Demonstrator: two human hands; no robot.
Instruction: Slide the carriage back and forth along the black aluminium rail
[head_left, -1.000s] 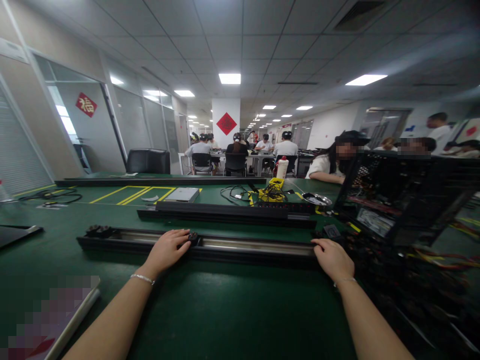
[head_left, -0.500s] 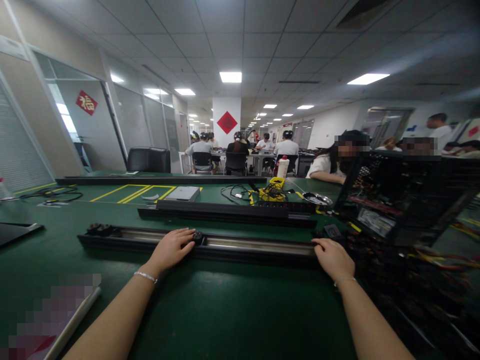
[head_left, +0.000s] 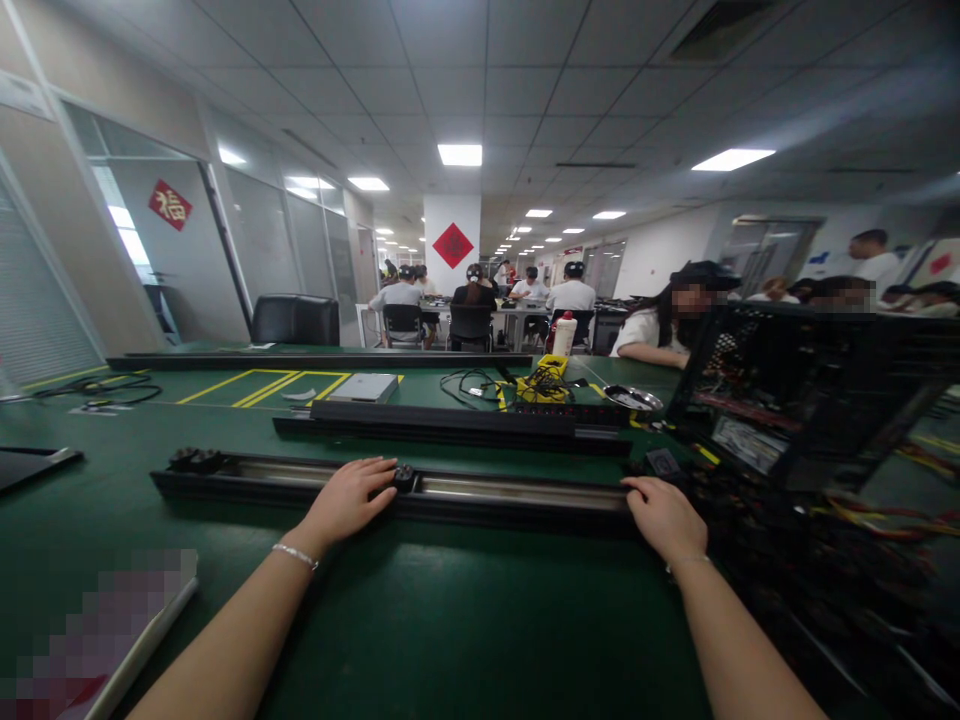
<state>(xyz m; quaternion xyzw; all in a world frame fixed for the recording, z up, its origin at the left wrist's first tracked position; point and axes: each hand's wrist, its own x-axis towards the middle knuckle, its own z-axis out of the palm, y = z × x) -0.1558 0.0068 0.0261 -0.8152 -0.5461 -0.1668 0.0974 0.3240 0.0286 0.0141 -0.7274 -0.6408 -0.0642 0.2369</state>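
A long black rail (head_left: 517, 507) with a metallic-looking inner channel lies across the green table in front of me. My left hand (head_left: 351, 497) rests over its middle, fingers stretched and thumb apart, beside a small round-topped black block (head_left: 406, 478) seated in the channel. The fingertips reach that block's left side; whether they press on it I cannot tell. At the rail's right end, my right hand (head_left: 667, 515) has its fingers bent over the edge, holding it. More small black blocks (head_left: 196, 459) sit at the left end of the channel.
Behind the rail lie another black rail (head_left: 450, 422), a grey box (head_left: 364, 388), cables with a yellow holder (head_left: 553, 366) and a metal dish (head_left: 632, 398). An open computer case (head_left: 810, 380) and dark clutter crowd the right. A co-worker (head_left: 652, 330) sits beyond.
My left hand and the small black block beside it have shifted slightly right along the rail. My right hand keeps its place at the right end.
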